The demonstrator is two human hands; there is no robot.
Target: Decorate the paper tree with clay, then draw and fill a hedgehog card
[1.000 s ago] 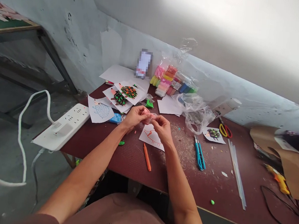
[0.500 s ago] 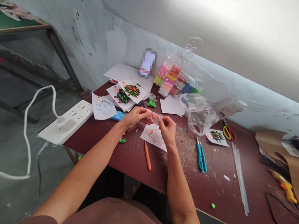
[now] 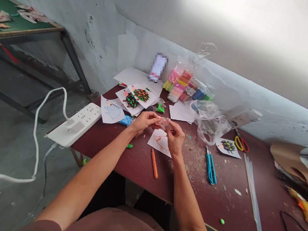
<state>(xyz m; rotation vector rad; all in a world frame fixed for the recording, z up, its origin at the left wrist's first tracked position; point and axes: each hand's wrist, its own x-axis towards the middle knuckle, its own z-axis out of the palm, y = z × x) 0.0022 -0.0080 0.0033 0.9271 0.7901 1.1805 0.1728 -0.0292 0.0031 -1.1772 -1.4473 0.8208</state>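
Observation:
Between my two hands is a small clear plastic packet (image 3: 164,123) with something pink in it. The fingers of my left hand (image 3: 145,123) pinch its left end, and those of my right hand (image 3: 175,137) pinch the right end. Just beneath them a white paper with an orange outline drawing (image 3: 159,141) lies on the dark red table (image 3: 139,164), partly covered by my right hand. An orange marker (image 3: 154,163) rests in front of that paper. A lump of green clay (image 3: 129,146) sits below my left wrist.
Hedgehog pictures (image 3: 131,101), a phone (image 3: 158,67), coloured clay packs (image 3: 185,86) and a crumpled plastic bag (image 3: 209,124) stand behind. Cutters (image 3: 211,167), scissors (image 3: 241,143), glue sticks (image 3: 253,196) and a glue gun (image 3: 304,206) are on the right; a power strip (image 3: 77,123) is at left.
The whole view has shifted, so the table items appear slightly farther right. Both hands still hold the packet, and my right fingers are curled a little more over its end.

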